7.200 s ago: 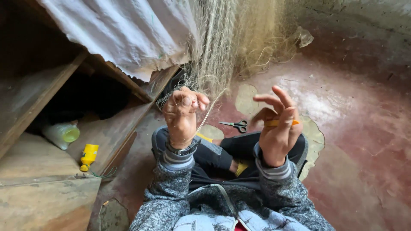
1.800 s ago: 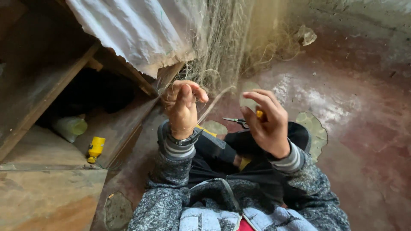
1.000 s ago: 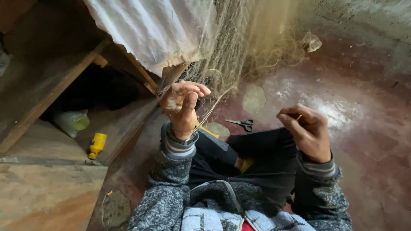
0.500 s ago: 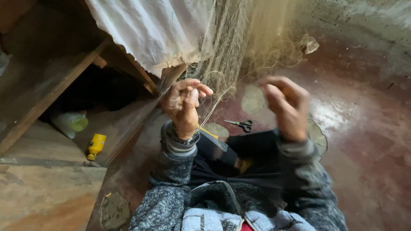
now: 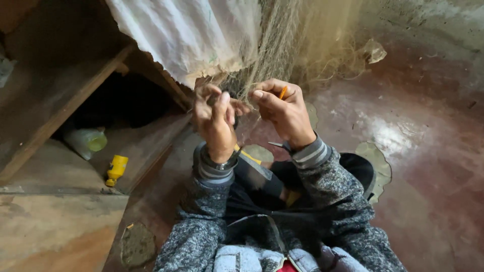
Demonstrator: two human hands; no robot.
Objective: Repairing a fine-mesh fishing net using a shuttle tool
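A fine, pale fishing net hangs down from above beside a white woven sheet. My left hand is raised in front of it, fingers pinching strands of the net. My right hand is close beside it, almost touching, and grips a thin orange netting needle that sticks up between the fingers. A thread runs between the two hands. Both arms wear grey speckled sleeves with striped cuffs.
Wooden boards and a sloping beam stand on the left, with a pale plastic container and a small yellow object underneath. A dark red concrete floor spreads to the right. My crossed legs in dark trousers lie below.
My right hand swung out to the right pulling the thread, then came back up. It now sits close against my left hand at the net. The left hand stayed almost still.
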